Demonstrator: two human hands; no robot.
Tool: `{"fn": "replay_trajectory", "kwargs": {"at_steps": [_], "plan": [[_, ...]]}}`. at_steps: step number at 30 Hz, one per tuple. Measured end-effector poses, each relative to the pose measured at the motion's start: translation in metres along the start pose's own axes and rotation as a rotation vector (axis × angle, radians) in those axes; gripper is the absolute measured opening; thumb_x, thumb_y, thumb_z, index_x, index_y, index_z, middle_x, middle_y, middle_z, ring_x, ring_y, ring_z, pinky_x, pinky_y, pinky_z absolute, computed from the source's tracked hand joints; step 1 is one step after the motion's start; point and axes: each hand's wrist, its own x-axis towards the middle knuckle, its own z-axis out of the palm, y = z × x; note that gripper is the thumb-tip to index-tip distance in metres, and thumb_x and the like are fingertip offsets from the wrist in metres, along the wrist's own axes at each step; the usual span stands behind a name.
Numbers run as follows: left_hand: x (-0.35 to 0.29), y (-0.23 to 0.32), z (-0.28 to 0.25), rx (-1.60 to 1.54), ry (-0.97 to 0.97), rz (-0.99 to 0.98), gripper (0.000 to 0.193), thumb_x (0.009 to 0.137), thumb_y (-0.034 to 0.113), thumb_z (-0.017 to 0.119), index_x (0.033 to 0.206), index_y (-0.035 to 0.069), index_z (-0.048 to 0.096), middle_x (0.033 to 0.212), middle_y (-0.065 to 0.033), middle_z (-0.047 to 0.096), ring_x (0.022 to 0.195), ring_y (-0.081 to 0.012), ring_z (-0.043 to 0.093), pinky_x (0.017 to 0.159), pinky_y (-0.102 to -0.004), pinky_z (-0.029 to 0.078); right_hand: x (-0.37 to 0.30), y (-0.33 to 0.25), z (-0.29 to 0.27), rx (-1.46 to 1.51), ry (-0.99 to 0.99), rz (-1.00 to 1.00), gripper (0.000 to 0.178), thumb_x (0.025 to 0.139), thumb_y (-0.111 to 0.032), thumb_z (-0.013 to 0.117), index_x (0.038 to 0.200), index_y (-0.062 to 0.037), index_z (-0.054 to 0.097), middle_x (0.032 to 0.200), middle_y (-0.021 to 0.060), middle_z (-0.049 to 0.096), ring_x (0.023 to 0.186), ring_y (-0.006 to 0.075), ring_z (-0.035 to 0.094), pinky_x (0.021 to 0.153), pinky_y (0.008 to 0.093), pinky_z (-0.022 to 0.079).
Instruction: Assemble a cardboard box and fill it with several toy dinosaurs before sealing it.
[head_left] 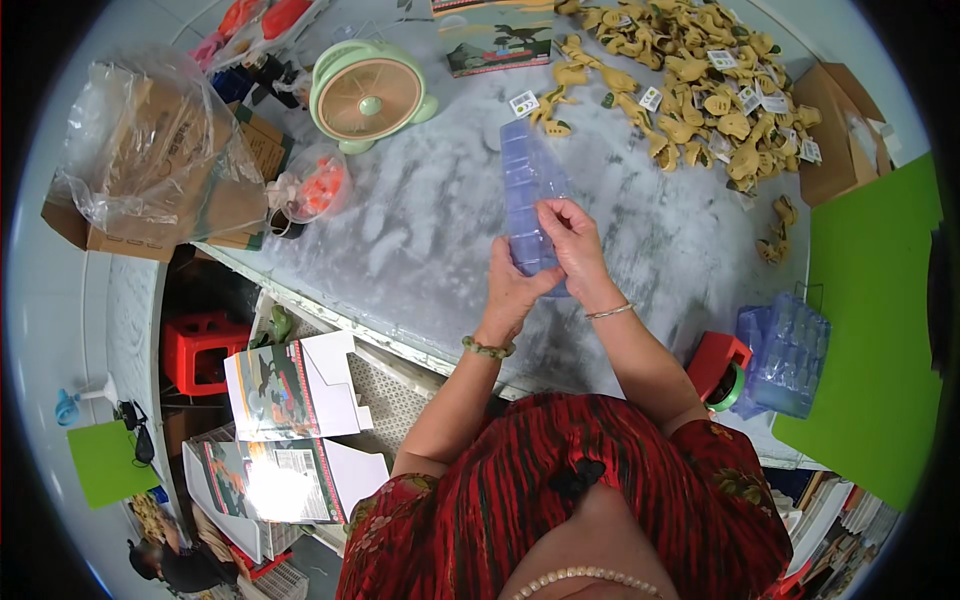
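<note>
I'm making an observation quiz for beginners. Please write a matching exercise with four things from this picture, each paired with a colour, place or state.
Things
1. Fan
2. Plastic tray
3. Yellow toys
4. Stool

Descriptions
A. Red
B. Held by left hand and right hand
C. Pale green
D. Mostly heaped on the table

Pairs: 1-C; 2-B; 3-D; 4-A

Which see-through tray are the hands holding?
The bluish tray in the middle: the left hand and right hand both hold it. The other trays are bunched together at the right, near the red tape dispenser, with no hand on them.
</note>
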Motion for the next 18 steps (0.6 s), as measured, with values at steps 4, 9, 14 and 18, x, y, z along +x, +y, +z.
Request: {"fn": "replay_trajectory", "kwargs": {"at_steps": [4,9,14,18], "plan": [[0.0012,-0.0033,-0.0023,0.048,-0.005,-0.001,0.054,0.058,0.006,0.07,0.098,0.002,0.034,0.095,-0.0083,0.045,0.086,-0.0145,0.047,0.075,-0.0273,0.041,-0.0008,-0.0074,0.0035,0.042,0.024,0.048,0.017,0.079,-0.02,0.057,0.08,-0.0031,0.056,0.072,-0.0037,0.051,0.067,0.0044,0.042,0.059,0.0188,0.036],[0.0023,-0.0059,-0.0018,0.11,0.012,-0.018,0.053,0.059,0.006,0.069,0.099,0.002,0.034,0.095,-0.0085,0.045,0.086,-0.0144,0.047,0.075,-0.0272,0.042,0.0007,-0.0061,0.0033,-0.011,0.027,0.014,0.017,0.08,-0.019,0.055,0.078,-0.0026,0.057,0.071,-0.0032,0.052,0.066,0.0046,0.043,0.059,0.0189,0.036],[0.0027,-0.0059,-0.0011,0.117,0.01,-0.022,0.054,0.058,0.007,0.069,0.098,0.002,0.034,0.095,-0.0084,0.045,0.086,-0.0142,0.047,0.074,-0.0271,0.042,0.0015,-0.006,0.0026,0.011,0.031,0.033,0.016,0.081,-0.018,0.054,0.079,-0.0024,0.057,0.073,-0.0026,0.053,0.066,0.0048,0.043,0.059,0.0192,0.036],[0.0031,-0.0076,-0.0019,0.14,0.0,-0.022,0.055,0.058,0.008,0.07,0.098,0.002,0.033,0.095,-0.0082,0.044,0.086,-0.0141,0.047,0.075,-0.027,0.041,0.0046,-0.0066,0.0014,-0.105,0.051,-0.001,0.015,0.08,-0.015,0.054,0.079,-0.0005,0.057,0.069,-0.001,0.054,0.063,0.0062,0.045,0.057,0.0208,0.038]]}}
